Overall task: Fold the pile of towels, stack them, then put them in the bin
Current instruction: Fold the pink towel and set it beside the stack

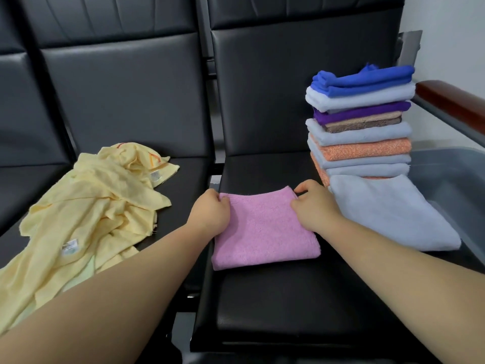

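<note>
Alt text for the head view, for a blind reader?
The left hand and right hand grip the far corners of a folded pink towel on a black seat. A tall stack of folded towels stands to its right; crumpled yellow towels lie to its left.

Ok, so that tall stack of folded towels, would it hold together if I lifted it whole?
Probably wobbly: the stack of folded towels is tall, its layers uneven and offset. Being soft cloth, it would likely sag at the ends. The blue towel on top looks loosely folded and may slide off.
</note>
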The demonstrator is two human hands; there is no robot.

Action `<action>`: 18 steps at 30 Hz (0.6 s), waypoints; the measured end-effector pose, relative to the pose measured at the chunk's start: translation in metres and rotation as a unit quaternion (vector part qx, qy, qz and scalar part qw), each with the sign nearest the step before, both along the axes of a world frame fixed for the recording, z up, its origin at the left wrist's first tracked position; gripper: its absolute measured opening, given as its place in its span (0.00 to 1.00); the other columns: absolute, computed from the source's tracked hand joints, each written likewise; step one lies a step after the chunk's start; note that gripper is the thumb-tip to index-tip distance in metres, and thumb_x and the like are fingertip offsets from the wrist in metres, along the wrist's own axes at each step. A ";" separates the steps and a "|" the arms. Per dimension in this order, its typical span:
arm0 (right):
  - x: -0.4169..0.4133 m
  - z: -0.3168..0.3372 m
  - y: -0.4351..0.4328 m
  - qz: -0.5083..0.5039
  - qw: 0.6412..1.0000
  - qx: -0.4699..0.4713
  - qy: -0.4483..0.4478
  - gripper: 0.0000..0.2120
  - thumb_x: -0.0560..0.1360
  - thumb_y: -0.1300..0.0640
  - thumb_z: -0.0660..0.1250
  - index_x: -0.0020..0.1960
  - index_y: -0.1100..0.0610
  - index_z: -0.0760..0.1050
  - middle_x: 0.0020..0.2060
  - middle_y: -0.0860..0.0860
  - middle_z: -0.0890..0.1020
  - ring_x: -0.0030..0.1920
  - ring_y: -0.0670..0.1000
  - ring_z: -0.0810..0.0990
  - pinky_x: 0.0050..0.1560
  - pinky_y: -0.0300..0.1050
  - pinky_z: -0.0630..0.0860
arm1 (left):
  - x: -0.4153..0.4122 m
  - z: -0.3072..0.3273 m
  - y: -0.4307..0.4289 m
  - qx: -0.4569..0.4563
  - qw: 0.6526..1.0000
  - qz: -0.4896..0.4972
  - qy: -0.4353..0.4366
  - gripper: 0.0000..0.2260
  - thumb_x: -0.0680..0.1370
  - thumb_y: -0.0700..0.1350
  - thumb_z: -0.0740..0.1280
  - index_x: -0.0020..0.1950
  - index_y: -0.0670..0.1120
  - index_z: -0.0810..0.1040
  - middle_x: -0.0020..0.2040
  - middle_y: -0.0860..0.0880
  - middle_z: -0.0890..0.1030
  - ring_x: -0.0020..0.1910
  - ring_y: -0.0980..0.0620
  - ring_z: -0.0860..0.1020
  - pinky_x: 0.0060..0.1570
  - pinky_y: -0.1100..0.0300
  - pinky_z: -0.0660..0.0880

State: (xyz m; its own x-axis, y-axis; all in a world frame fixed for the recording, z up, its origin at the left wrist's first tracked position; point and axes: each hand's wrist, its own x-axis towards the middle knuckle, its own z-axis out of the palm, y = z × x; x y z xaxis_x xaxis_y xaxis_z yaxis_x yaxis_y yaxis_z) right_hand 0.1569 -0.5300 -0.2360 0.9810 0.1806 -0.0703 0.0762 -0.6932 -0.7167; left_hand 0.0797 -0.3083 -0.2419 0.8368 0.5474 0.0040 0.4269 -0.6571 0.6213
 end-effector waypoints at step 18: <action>-0.025 0.016 0.010 0.088 0.973 -0.205 0.065 0.18 0.84 0.47 0.59 0.59 0.61 0.75 0.44 0.52 0.77 0.42 0.52 0.78 0.38 0.46 0.71 | -0.023 0.006 -0.009 -0.082 0.990 0.029 0.113 0.12 0.84 0.46 0.57 0.56 0.40 0.75 0.51 0.44 0.79 0.45 0.47 0.76 0.44 0.54 0.71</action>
